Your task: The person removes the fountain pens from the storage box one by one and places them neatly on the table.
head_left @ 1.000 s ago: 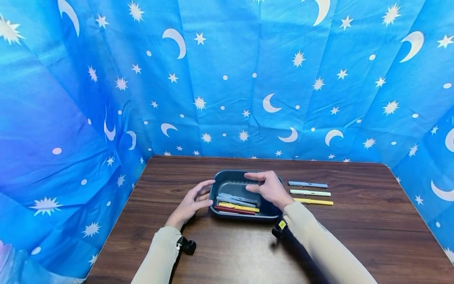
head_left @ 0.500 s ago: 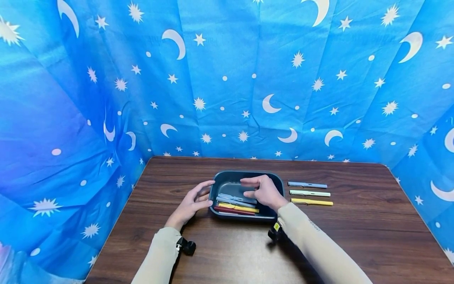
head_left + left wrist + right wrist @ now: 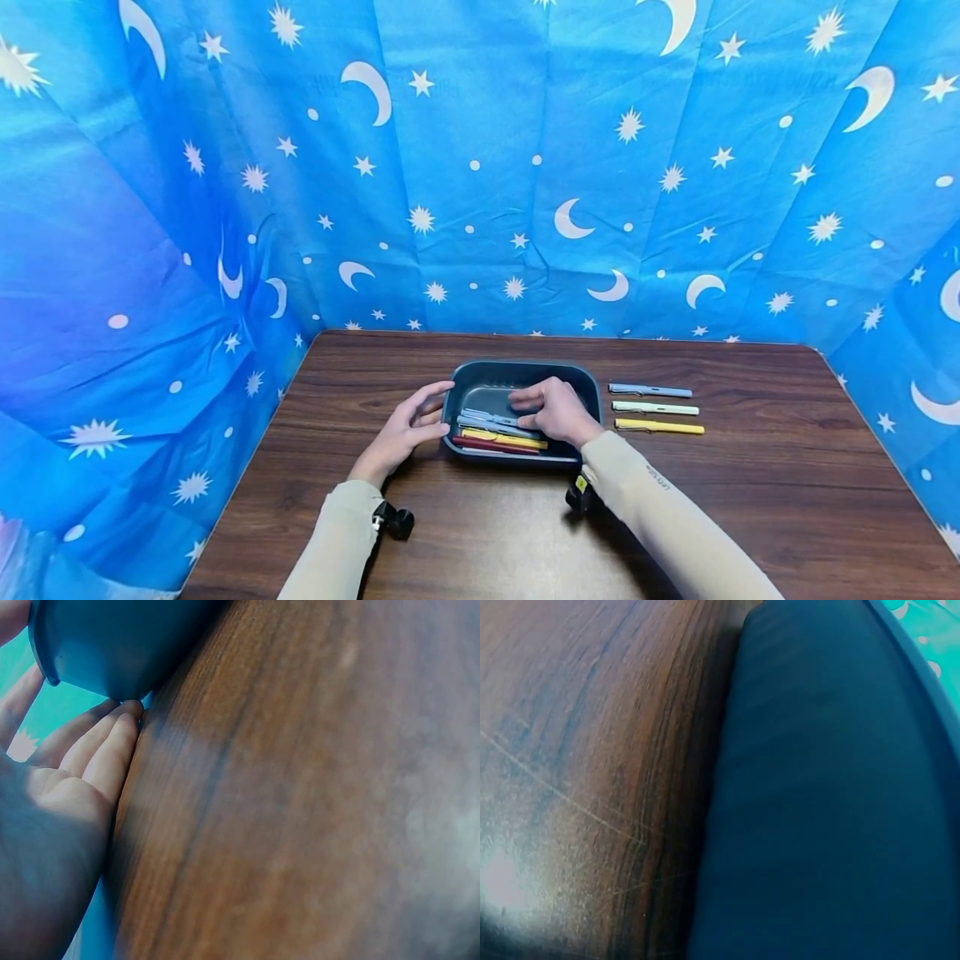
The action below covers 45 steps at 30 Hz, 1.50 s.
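Woodgrain table (image 3: pixel 480 542) | left hand (image 3: pixel 405 432) relaxed against tray (image 3: pixel 480 397) | right hand (image 3: pixel 560 410) inside it, at blue pens (image 3: pixel 491 426), grip unclear

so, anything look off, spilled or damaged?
Only the table: in the right wrist view, thin pale lines, possibly scratches, cut across the wood grain. Nothing looks spilled or broken; three pens lie in a neat row beside the tray.

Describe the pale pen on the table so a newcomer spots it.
On the brown table, find the dark tray. To its right lie a blue pen, farthest back, and a yellow pen, nearest. The pale pen lies between them, lighter than both.
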Available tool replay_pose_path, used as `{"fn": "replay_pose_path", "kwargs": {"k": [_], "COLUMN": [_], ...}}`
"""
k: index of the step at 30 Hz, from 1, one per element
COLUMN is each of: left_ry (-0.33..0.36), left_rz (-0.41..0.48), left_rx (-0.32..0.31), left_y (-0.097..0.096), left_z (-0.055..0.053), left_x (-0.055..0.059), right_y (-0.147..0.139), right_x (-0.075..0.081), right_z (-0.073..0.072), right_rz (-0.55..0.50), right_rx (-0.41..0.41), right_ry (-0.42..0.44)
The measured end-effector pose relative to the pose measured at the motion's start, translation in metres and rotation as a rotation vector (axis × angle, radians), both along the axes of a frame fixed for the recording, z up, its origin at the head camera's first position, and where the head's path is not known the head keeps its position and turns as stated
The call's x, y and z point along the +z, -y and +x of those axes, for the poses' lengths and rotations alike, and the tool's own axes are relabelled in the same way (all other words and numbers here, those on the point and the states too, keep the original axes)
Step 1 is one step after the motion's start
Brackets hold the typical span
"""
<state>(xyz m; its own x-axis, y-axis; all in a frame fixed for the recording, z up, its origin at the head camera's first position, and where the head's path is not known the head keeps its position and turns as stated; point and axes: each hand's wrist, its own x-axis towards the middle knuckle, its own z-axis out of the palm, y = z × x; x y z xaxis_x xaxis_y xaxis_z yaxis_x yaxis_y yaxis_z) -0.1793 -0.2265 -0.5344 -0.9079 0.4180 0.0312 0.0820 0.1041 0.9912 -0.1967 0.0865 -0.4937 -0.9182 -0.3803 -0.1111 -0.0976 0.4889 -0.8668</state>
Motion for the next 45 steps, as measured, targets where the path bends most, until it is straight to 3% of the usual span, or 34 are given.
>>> {"fn": "replay_pose_path", "kwargs": {"k": [20, 45], "left_ry": [-0.010, 0.013], "left_rz": [0.012, 0.015], "left_rx": [-0.017, -0.013], "left_y": [0.0011, 0.0002], "left_z": [0.0000, -0.0015], "left_x": [-0.0016, 0.0000], "right_y": [0.0000, 0.0034], "right_x": [-0.0030, -0.0021], "right_z": [0.0011, 0.0017], "right_rz": [0.137, 0.264], "right_rx": [0.016, -0.002], "right_ry": [-0.056, -0.202]}}
